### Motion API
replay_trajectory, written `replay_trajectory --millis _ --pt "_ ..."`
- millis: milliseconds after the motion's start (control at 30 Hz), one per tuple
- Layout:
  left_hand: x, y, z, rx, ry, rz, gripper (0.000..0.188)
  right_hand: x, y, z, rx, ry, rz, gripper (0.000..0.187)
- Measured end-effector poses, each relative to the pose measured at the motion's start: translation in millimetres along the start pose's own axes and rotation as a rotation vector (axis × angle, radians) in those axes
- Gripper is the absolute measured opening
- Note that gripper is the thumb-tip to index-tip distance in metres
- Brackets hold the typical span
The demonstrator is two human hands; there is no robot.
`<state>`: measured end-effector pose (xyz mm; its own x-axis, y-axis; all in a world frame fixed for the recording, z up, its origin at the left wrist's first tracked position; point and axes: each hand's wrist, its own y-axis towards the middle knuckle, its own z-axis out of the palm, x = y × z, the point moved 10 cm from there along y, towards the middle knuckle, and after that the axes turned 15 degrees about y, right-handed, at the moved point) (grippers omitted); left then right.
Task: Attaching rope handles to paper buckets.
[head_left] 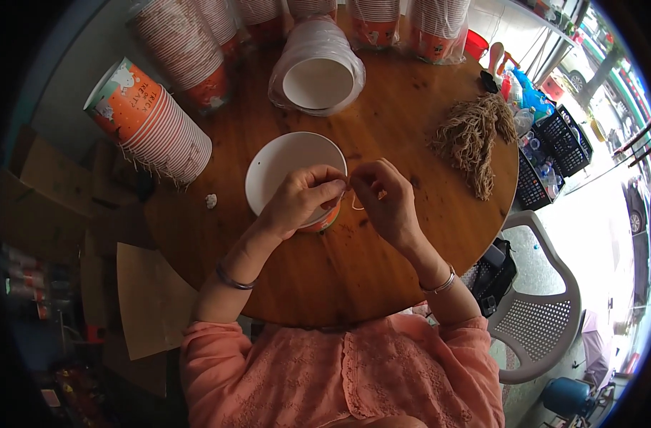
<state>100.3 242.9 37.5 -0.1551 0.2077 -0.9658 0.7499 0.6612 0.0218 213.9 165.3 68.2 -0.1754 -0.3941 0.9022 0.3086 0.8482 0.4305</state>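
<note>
In front of me a paper bucket (272, 175), white inside with an orange printed outside, tilts on the table with its opening facing me. A small dark hole shows in its left wall. My left hand (304, 198) reaches over the bucket's near right rim, thumb and forefinger pinched together. Close beside it, fingertips nearly touching, my right hand (387, 200) is also pinched. A thin pale cord (357, 202) loops below the fingertips, between the hands. Its ends are hidden by the fingers.
A round wooden table (411, 264) bears a nested bucket stack (161, 128) at left, with cords hanging from it. A plastic-wrapped stack (318, 82) lies behind, with more wrapped stacks at the far edge. A tan cord bundle (475, 135) lies right. A plastic chair (536, 321) stands at right.
</note>
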Motion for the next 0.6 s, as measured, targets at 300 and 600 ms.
replay_trajectory --millis 300,600 --pt "22 1 18 0.205 -0.594 -0.234 0.018 -8 -1 4 0.013 0.024 0.017 0.011" --pt "20 3 17 0.160 -0.577 -0.208 0.017 -29 -9 -2 0.003 0.367 0.167 0.015"
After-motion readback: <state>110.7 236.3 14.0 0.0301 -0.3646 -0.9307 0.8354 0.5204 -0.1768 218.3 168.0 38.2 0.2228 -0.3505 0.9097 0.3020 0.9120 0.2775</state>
